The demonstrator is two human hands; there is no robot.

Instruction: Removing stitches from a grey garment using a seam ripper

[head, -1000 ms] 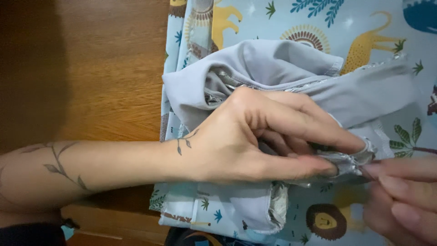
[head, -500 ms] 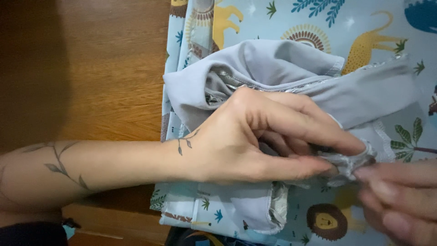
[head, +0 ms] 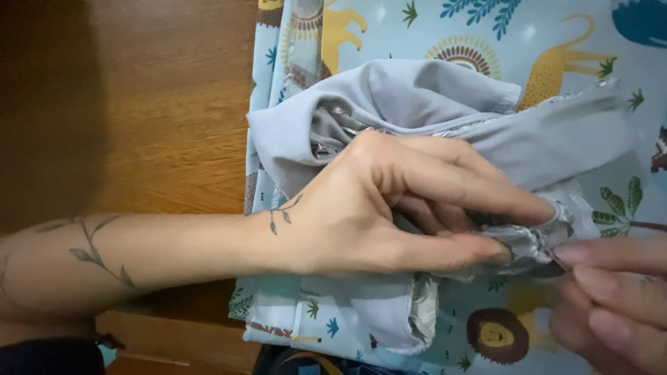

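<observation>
Head view shows the left hand (head: 389,208) pinching a bunched fold of the grey garment (head: 417,104) between thumb and forefinger, while the right hand (head: 611,298) grips the same fold's edge with its fingertips, the garment lying on an animal-print cloth (head: 556,42) over a wooden table (head: 153,104).

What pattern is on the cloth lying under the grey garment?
The light blue cloth shows yellow lions, big cats and green leaves, seen best in the head view.
</observation>
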